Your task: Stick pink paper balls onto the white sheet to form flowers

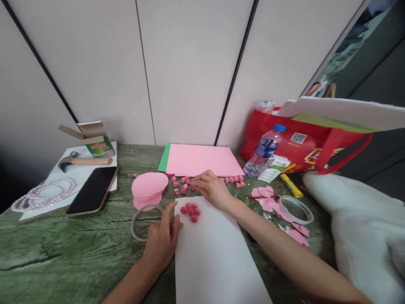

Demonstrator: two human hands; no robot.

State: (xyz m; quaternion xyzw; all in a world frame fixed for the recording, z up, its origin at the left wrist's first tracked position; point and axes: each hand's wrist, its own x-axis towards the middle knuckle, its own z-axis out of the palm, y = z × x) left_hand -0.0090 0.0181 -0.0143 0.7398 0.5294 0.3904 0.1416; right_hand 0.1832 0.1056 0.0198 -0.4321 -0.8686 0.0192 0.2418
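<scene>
A white sheet (211, 253) lies in front of me, with a cluster of small pink paper roses (190, 208) near its far left corner. My left hand (163, 234) rests at the sheet's left edge, index finger and thumb apart, holding nothing. Beyond the sheet's far edge, my right hand (212, 188) has its fingertips pinched on a pink paper rose (192, 188), which they partly hide. More paper roses (176, 191) are scattered in a row on both sides of that hand. A roll of tape (134, 223) lies beside my left hand.
Pink paper ovals (149, 185) and a pink sheet stack (204, 159) lie behind. At left are a hammer (91, 161), phone (93, 191) and beads (47, 194). Right: water bottle (265, 148), red bag (300, 143), glue stick (291, 185), second tape roll (308, 219), pink scraps (297, 236).
</scene>
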